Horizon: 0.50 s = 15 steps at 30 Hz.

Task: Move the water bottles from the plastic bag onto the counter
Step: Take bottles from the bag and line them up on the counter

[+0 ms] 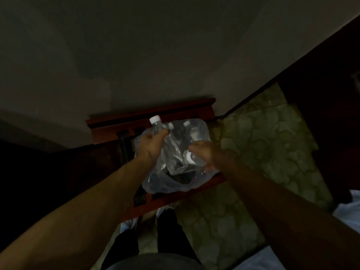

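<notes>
The scene is dim. The left hand (153, 145) has its grip closed around the upper body of a clear water bottle (171, 151), fingers curled just below the neck, so that the white cap (155, 119) pokes out above the mouth of the plastic bag (175, 182) while the bottle's lower part is still inside it. The right hand (204, 153) has its fingers curled on the right side of the bag, pinching the plastic near a second bottle (196, 159) that lies within; whether it also grips that bottle through the film cannot be told. More caps show faintly through the plastic near the bag's far edge. The bag rests on a reddish-brown wooden stand (152, 114) with dark straps across its frame, set against a pale wall (136, 55). To the right lies a green patterned floor (263, 143). The person's dark trouser legs (169, 227) stand below the stand, and a light-coloured cloth (348, 207) shows at the lower right edge.
</notes>
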Each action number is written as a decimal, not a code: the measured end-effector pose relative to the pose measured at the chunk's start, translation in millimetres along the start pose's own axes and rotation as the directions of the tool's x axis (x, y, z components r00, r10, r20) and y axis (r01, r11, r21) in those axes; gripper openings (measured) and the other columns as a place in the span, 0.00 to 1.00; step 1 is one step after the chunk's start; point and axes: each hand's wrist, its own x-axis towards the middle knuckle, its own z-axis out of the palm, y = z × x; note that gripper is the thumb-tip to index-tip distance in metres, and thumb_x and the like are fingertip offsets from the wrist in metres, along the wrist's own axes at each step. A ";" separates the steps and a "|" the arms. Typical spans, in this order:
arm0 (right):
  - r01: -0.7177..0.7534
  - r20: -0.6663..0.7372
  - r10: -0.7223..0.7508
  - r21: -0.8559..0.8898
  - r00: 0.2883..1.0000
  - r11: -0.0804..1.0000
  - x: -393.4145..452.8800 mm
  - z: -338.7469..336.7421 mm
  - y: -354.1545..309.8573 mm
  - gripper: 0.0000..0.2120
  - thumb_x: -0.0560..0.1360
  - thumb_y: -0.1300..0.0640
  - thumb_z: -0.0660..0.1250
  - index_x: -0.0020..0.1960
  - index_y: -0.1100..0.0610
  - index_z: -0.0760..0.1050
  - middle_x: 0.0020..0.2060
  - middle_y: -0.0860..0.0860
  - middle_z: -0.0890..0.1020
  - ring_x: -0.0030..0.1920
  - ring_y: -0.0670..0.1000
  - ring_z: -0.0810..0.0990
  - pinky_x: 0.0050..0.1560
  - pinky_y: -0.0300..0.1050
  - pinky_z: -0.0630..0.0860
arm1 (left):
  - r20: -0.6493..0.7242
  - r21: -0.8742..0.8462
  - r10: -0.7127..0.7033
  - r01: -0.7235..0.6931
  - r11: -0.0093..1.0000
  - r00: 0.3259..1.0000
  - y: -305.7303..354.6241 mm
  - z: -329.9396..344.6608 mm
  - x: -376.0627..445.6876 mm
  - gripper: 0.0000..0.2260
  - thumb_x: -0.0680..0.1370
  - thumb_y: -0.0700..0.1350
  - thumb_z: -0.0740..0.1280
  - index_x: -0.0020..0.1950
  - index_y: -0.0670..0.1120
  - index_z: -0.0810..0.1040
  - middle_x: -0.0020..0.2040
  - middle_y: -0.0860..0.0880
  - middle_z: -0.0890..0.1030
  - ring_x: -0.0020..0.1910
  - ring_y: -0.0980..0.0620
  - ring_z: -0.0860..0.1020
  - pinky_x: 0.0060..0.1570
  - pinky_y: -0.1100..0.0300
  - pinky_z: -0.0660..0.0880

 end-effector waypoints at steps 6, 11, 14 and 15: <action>-0.026 -0.086 0.048 0.247 0.995 0.969 -30.5 -14.1 -42.1 0.21 0.73 0.42 0.68 0.60 0.55 0.76 0.51 0.54 0.81 0.49 0.55 0.81 0.40 0.47 0.79 | 0.033 -0.110 -0.033 0.037 0.993 0.999 39.5 10.2 -28.1 0.21 0.73 0.61 0.70 0.57 0.46 0.80 0.51 0.45 0.84 0.49 0.45 0.83 0.54 0.47 0.80; 0.036 -0.027 -0.025 0.553 0.999 0.833 -70.2 -16.3 -50.4 0.19 0.71 0.46 0.70 0.56 0.56 0.79 0.51 0.54 0.83 0.45 0.52 0.83 0.35 0.44 0.80 | 0.204 -0.286 -0.057 0.115 0.951 0.977 76.8 6.3 -58.2 0.28 0.79 0.60 0.62 0.71 0.42 0.73 0.47 0.42 0.79 0.40 0.44 0.78 0.47 0.54 0.76; 0.122 0.018 -0.177 0.656 0.984 0.745 -93.4 -15.2 -46.6 0.25 0.70 0.48 0.74 0.62 0.59 0.76 0.56 0.59 0.83 0.51 0.56 0.85 0.43 0.47 0.82 | 0.343 -0.287 -0.056 0.161 0.944 0.938 99.4 -8.1 -74.1 0.24 0.80 0.61 0.59 0.55 0.40 0.79 0.43 0.40 0.84 0.37 0.44 0.84 0.36 0.57 0.80; 0.141 0.039 -0.230 0.684 0.972 0.715 -100.6 -10.9 -47.3 0.26 0.70 0.49 0.74 0.63 0.59 0.75 0.57 0.60 0.83 0.53 0.57 0.85 0.47 0.49 0.82 | 0.370 -0.276 -0.041 0.152 0.949 0.928 105.3 -16.0 -82.0 0.23 0.80 0.60 0.60 0.53 0.41 0.79 0.42 0.41 0.84 0.36 0.45 0.85 0.34 0.57 0.80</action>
